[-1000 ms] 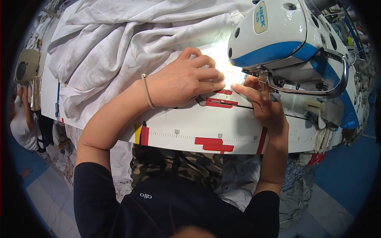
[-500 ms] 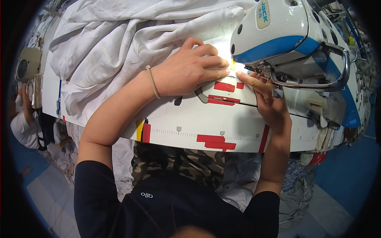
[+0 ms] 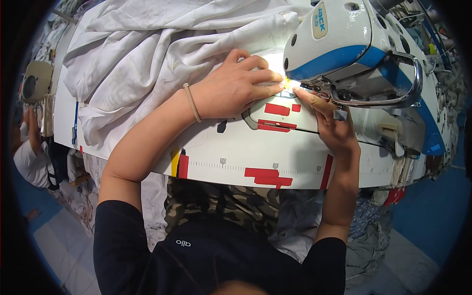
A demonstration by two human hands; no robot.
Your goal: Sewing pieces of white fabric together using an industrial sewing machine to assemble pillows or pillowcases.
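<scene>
Left hand (image 3: 235,88) lies flat on the white fabric (image 3: 147,59), fingers together and extended rightward, tips touching a small yellow piece (image 3: 286,83) under the lit needle area of the sewing machine (image 3: 354,49). Right hand (image 3: 330,123) reaches up from below, index finger straight and touching the same spot; whether it pinches anything I cannot tell. The fabric bulk lies left of and behind the fingers, its edge running left-right toward the needle. Left hand is nearer the cloth. Red tape marks (image 3: 268,176) sit on the table (image 3: 231,157).
</scene>
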